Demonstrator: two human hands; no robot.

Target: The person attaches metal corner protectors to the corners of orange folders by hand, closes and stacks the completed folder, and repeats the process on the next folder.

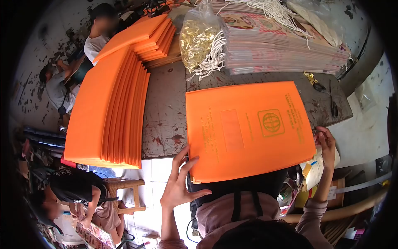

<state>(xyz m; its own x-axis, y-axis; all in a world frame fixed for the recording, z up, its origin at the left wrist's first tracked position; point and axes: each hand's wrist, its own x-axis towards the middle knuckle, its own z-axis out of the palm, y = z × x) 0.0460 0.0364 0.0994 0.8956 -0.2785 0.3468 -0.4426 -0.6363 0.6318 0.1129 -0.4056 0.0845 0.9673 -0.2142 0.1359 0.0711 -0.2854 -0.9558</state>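
An orange folder (248, 128) with gold print and a round emblem lies flat at the table's front edge, its near side over my lap. At its near left corner is my left hand (179, 182), fingers spread, the fingertips touching the folder's edge and the thumb apart. My right hand (326, 143) is by the folder's right edge, with thumb and fingertips pinched together; what is between them is too small to make out. Left of the folder stands a tall stack of orange folders (107, 112), with more orange folders (141, 37) behind it.
A bag of gold metal pieces (199, 37), white cords (213, 58) and a pile of plastic-wrapped printed sheets (282, 50) are at the back. Black scissors (333, 99) lie on the table (166, 91) at right. A person (78, 195) sits at lower left; two others are farther back.
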